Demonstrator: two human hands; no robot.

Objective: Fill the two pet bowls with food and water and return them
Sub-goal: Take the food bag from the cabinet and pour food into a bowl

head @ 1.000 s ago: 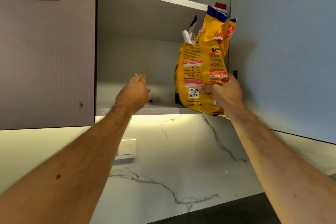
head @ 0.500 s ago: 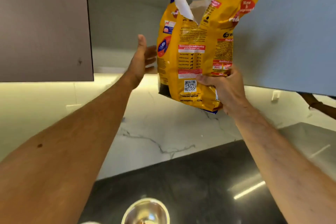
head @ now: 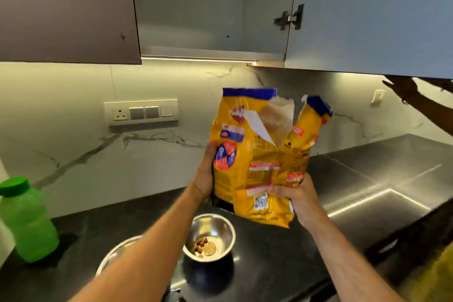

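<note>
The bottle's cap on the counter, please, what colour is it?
Green, like the bottle itself; head view.

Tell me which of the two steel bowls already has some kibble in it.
The right-hand bowl, below the food bag, holds a few brown pieces. The other bowl is mostly hidden behind the left forearm.

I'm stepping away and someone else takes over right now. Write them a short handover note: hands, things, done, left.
Left hand holds the yellow food bag's side; right hand grips its lower front. Bag upright, torn open on top, above the counter.
Small steel bowl holds a few kibbles; second bowl partly hidden under the left arm.
Green bottle stands capped at left.
Left: pour food, add water, return both bowls.
</note>
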